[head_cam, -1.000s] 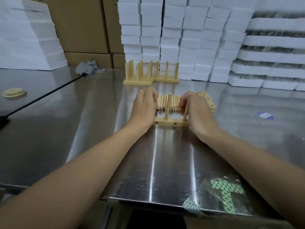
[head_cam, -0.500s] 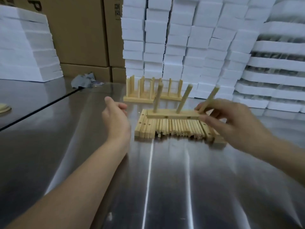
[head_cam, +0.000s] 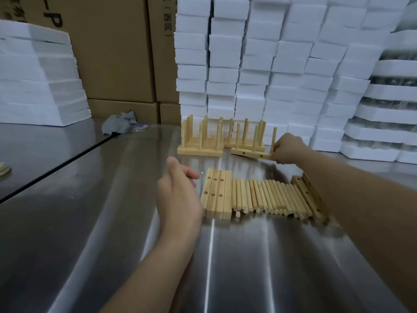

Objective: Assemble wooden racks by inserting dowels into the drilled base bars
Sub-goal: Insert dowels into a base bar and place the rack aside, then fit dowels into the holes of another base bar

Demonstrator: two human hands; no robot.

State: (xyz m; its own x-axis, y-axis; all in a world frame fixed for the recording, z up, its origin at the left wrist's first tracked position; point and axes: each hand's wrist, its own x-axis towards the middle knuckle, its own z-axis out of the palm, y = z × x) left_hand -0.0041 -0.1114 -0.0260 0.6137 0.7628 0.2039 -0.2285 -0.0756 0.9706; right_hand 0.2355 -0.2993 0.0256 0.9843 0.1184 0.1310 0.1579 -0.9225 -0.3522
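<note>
My right hand (head_cam: 287, 147) grips the right end of a base bar with three upright dowels (head_cam: 250, 152), holding it low at the far side of the steel table, just in front of the finished racks (head_cam: 200, 143). My left hand (head_cam: 178, 190) hovers with relaxed fingers and holds nothing, just left of a stack of drilled base bars (head_cam: 217, 193). A row of loose dowels (head_cam: 270, 197) lies to the right of those bars. More drilled bars (head_cam: 306, 193) lie at the row's right end, partly hidden by my right forearm.
White foam blocks (head_cam: 259, 64) are stacked high behind the racks and at the far left (head_cam: 40, 82). Cardboard boxes (head_cam: 112, 53) stand at the back. A crumpled grey cloth (head_cam: 121, 124) lies at the table's far edge. A round wooden piece (head_cam: 3, 169) sits at the left.
My right hand has carried the bar with three dowels away from above the loose dowels to the finished racks at the back. My left hand has let go and drawn back to the left.
</note>
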